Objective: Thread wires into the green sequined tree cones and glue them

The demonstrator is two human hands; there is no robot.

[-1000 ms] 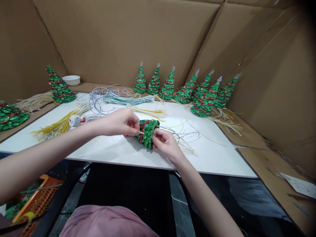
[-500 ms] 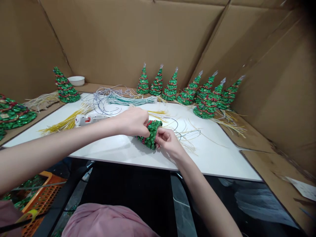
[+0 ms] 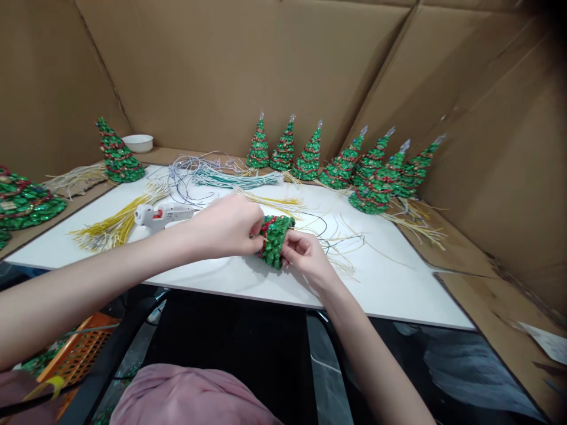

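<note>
So the thing being worked on is a little green tree (image 3: 277, 242) with red garland, tipped on its side near the front of the desk (image 3: 394, 283), its wide end turned toward the right hand (image 3: 303, 251). That hand has its fingers bent in over the rim and thumb tucked close, so it's got hold of the base. The left hand (image 3: 234, 227) is curled nearly closed at the side of the tree, with what looks like a pale strand (image 3: 264, 239) pinched at the thumb, though it's tiny and the knuckles hide the tree's tip, so don't quote me. My read is that the step in hand is fiddly strand work at the garland, and the next move calls for a firm hold on the rim while the other hand keeps its pinch light. Roomwise, the front edge of the desk is near, just this side of the tree. Loose wires (image 3: 341, 265) fan out right beyond the right hand, so a sweep that way could snag. Glue gun (image 3: 172, 212) and yellow bundle (image 3: 106, 227) crowd the left forearm. Best open patch is right and forward, well short of the standing trees (image 3: 370, 192) at the back.
</note>
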